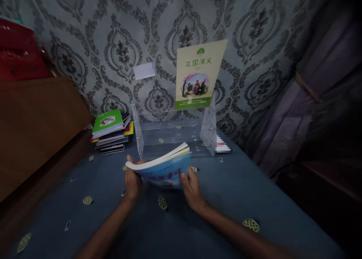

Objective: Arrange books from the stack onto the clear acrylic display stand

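A blue paperback book [164,174] with red characters on its cover is held tilted above the table in both hands. My left hand [133,180] grips its left end, thumb up over the page edges. At the right end, my right hand [191,185] has its thumb on the cover, the other fingers mostly hidden behind. Just beyond the book stands a clear plastic rack [207,132] with stepped tiers. A cream and green book [198,76] stands upright at the rack's upper right.
To the left, a stack of books [113,132] lies topped by a green one. A wooden cabinet [42,127] carries a red box [21,51]. A tied curtain [294,108] hangs at right. The patterned blue tablecloth [215,221] spreads below; patterned wallpaper backs it.
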A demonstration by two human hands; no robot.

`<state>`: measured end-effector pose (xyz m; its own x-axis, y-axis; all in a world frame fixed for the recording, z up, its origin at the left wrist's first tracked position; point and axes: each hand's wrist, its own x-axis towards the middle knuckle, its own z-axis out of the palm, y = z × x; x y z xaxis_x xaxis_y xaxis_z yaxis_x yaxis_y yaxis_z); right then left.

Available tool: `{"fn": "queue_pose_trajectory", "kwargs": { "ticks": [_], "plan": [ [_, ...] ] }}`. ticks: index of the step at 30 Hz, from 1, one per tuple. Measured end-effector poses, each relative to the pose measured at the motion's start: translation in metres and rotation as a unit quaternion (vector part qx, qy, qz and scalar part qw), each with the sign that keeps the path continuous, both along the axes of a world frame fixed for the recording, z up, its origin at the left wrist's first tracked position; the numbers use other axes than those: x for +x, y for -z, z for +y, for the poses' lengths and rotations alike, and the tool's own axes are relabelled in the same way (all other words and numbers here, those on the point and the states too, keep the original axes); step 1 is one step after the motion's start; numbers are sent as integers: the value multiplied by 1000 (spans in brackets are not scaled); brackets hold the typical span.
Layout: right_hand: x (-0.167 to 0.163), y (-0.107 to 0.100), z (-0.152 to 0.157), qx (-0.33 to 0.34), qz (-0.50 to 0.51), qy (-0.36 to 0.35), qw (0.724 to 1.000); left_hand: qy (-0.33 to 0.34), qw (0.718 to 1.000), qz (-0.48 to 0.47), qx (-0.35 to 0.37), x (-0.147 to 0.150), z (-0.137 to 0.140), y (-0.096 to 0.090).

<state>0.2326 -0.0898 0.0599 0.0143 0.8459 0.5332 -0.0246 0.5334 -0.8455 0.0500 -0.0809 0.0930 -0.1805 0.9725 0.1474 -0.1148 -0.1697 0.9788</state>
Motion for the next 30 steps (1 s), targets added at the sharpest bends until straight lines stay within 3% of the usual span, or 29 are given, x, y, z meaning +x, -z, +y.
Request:
{"fn": "queue_pose_trajectory", "kwargs": {
  "ticks": [5, 9, 13, 16, 23, 30],
  "plan": [
    [-2, -15, 1, -27, 40, -2, 999, -61, 980, -146, -122, 28, -5, -21],
    [-2, -22, -7, -158, 117, -62, 979, -13, 973, -195, -122, 32, -14, -28],
    [1, -18, -13, -288, 174, -89, 938, 37, 973, -194, -120, 19, -22, -19],
    [1, -5, -14, -333, 195, -100, 917, 16, 979, -151, -138, 5, -26, -4],
    [-1, 34, -5, -335, 163, -94, 923, -2, 983, -46, -179, -16, -24, 30],
    [-4, 60, 16, -182, -28, -79, 980, 4, 987, 109, -117, -41, -18, 52]
  ]
}}
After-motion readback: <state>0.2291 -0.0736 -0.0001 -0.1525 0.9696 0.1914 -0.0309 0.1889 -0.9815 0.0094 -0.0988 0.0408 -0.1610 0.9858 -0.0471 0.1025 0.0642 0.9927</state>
